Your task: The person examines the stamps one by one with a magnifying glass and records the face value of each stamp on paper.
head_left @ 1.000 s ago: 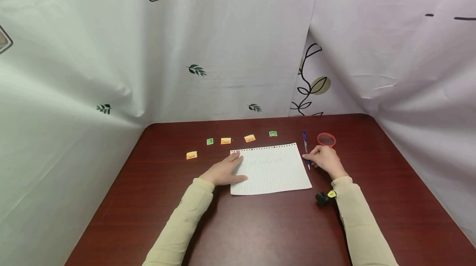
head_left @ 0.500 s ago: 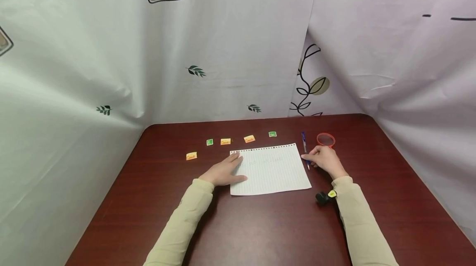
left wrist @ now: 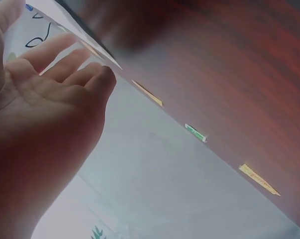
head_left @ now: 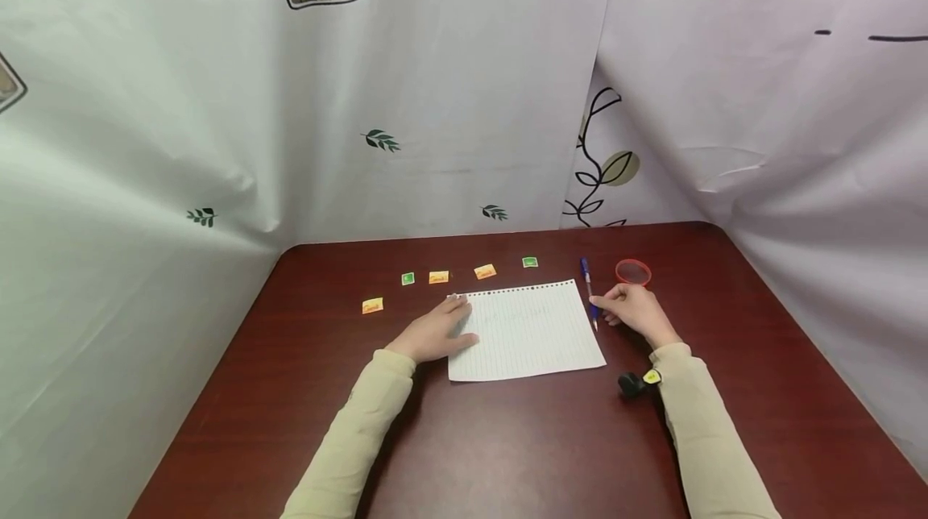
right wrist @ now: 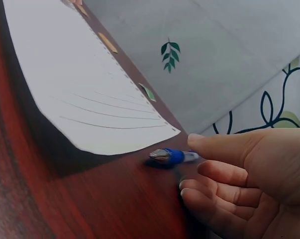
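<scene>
A sheet of lined, hole-edged paper (head_left: 529, 334) with faint writing near its top lies on the table. My left hand (head_left: 433, 332) rests on its left edge, fingers spread; in the left wrist view the left hand (left wrist: 55, 99) appears with its palm showing. Just right of the sheet, my right hand (head_left: 634, 311) pinches a blue pen (head_left: 586, 271) near its writing end. In the right wrist view the pen tip (right wrist: 162, 156) points past the thumb of the right hand (right wrist: 239, 179). Whether the pen touches the table I cannot tell.
Small orange stickers (head_left: 438, 277) and green stickers (head_left: 530, 262) lie behind and left of the paper. A red-rimmed round thing (head_left: 633, 263) sits beyond the right hand, partly covered by it. A printed curtain (head_left: 449, 100) closes off the dark red table (head_left: 507, 454) at the back.
The pen has shifted slightly left at the right hand's fingertips. My left hand stays on the paper; the whole head view has drifted a little.
</scene>
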Motion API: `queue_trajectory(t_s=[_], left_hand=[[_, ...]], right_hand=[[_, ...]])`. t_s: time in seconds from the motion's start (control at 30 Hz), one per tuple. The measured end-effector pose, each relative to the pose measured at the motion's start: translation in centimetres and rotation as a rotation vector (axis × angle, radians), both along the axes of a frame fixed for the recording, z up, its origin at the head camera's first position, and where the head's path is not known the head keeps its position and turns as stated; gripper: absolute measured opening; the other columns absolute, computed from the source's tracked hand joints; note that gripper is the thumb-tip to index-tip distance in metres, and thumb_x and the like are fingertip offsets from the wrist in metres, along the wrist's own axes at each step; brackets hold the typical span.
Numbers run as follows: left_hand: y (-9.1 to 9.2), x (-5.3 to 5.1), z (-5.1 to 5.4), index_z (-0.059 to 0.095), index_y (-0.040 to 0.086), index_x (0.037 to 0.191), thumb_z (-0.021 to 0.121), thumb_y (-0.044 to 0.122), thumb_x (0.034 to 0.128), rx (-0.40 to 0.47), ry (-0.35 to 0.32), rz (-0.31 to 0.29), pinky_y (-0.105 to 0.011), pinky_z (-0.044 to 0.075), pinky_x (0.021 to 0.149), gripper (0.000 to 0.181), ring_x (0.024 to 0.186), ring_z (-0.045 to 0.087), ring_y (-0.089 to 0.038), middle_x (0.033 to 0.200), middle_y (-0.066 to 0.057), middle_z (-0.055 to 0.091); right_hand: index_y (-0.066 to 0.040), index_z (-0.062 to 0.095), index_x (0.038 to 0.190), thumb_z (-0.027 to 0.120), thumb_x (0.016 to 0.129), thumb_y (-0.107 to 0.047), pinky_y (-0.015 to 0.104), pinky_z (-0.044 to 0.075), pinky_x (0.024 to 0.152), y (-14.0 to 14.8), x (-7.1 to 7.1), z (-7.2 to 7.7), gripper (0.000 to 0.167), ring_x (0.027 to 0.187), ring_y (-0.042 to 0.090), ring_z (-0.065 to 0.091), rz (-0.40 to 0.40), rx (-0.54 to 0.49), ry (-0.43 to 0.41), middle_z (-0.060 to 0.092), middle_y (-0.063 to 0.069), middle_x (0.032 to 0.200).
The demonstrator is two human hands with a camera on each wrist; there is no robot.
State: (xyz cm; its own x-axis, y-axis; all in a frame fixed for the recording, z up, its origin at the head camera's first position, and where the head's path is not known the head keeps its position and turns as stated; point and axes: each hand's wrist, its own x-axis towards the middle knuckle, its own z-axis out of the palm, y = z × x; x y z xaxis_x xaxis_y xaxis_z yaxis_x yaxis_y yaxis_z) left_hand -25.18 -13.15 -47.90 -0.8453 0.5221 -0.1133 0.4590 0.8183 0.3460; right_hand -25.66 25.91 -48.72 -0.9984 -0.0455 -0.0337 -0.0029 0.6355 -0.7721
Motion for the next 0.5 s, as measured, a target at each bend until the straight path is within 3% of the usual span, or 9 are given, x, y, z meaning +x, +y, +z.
queue_trajectory(t_s=[0.1, 0.33, 0.5], left_hand=[[0.1, 0.2, 0.0, 0.044, 0.004, 0.152, 0.063, 0.041, 0.0990, 0.015, 0.041, -0.021, -0.042, 0.031, 0.118, 0.068, 0.151, 0.026, -0.027, 0.161, -0.013, 0.034], [0.6, 0.3, 0.2, 0.047, 0.003, 0.150, 0.062, 0.038, 0.1001, -0.030, 0.130, -0.066, -0.043, 0.032, 0.117, 0.063, 0.147, 0.034, -0.028, 0.157, -0.015, 0.040], [0.7, -0.2, 0.2, 0.050, 0.003, 0.148, 0.063, 0.037, 0.1002, -0.085, 0.213, -0.081, -0.042, 0.031, 0.117, 0.059, 0.146, 0.037, -0.028, 0.155, -0.015, 0.044]], right_hand=[[0.003, 0.068, 0.100, 0.072, 0.095, -0.034, 0.031, 0.058, 0.068, 0.4, 0.2, 0.5, 0.038, 0.066, 0.015, 0.070, -0.026, -0.016, 0.024, 0.073, 0.006, 0.078], [0.003, 0.070, 0.104, 0.071, 0.096, -0.034, 0.024, 0.055, 0.061, 2.2, 0.8, 1.8, 0.038, 0.065, 0.014, 0.068, -0.194, -0.025, 0.163, 0.074, 0.014, 0.084], [0.002, 0.071, 0.109, 0.069, 0.096, -0.034, 0.027, 0.049, 0.061, 3.7, 1.5, 2.0, 0.038, 0.067, 0.016, 0.062, -0.273, 0.036, 0.173, 0.072, 0.014, 0.086]])
